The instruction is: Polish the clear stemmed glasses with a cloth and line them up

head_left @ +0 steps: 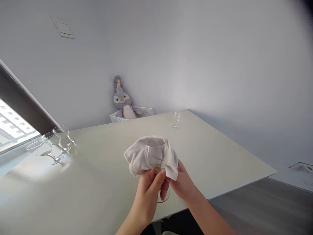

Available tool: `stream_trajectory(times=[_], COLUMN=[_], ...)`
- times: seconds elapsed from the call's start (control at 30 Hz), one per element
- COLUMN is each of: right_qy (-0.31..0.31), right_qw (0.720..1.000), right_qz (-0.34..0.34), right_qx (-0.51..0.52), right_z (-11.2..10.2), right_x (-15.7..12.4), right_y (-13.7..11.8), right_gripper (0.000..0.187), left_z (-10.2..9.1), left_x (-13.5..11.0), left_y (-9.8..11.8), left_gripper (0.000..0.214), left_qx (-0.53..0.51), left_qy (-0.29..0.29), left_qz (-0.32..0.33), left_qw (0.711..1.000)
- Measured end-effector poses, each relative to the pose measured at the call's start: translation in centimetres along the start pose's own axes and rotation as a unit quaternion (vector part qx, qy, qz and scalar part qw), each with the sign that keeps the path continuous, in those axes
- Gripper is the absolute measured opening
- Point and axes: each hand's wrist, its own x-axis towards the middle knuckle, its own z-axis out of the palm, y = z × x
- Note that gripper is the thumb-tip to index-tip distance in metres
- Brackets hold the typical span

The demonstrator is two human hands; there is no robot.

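I hold a clear stemmed glass [156, 153] above the near edge of a white table [102, 182]. A white cloth [137, 155] is draped around the glass bowl. My left hand [148, 192] is closed around the base of the bowl and the stem, its thumb up against the glass. My right hand [182, 182] pinches the lower right corner of the cloth beside the glass. The glass foot [163, 197] shows between the two hands.
Three stemmed glasses [52, 143] stand together at the table's left side near a window. A small stemmed glass [176, 119] stands at the far edge. A grey plush toy [123, 99] sits in a white perforated basket [144, 112] against the wall. Wood floor lies right.
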Motion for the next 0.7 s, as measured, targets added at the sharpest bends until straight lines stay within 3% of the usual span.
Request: stream_trajectory(times=[0.1,0.27,0.37,0.57,0.7], right_qy=[-0.016,0.055,0.058,0.125,0.045], right_qw=[0.999,0.997,0.998,0.988,0.988], right_qz=[0.017,-0.020,-0.032,-0.022,0.014], right_qx=[0.042,0.048,0.001,-0.082,-0.145], right_z=[-0.4,-1.0,-1.8,-2.9,-2.2], right_x=[0.3,0.8,0.7,0.1,-0.1], right_y=[0.0,0.2,0.1,0.6,0.4], right_gripper=[0.043,0.026,0.018,0.018,0.018], left_z=[0.0,-0.6,-1.2,-1.8,-2.4], left_x=[0.2,0.2,-0.2,0.4,1.3], left_y=[0.3,-0.2,-0.2,-0.2,-1.4], left_gripper=[0.044,0.043,0.043,0.039,0.033], left_qx=[0.039,0.076,0.088,0.095,0.081], left_qy=[0.007,0.038,0.061,0.154,0.165], left_qz=[-0.014,-0.052,-0.069,0.014,0.061], left_qw=[0.999,0.995,0.992,0.983,0.981])
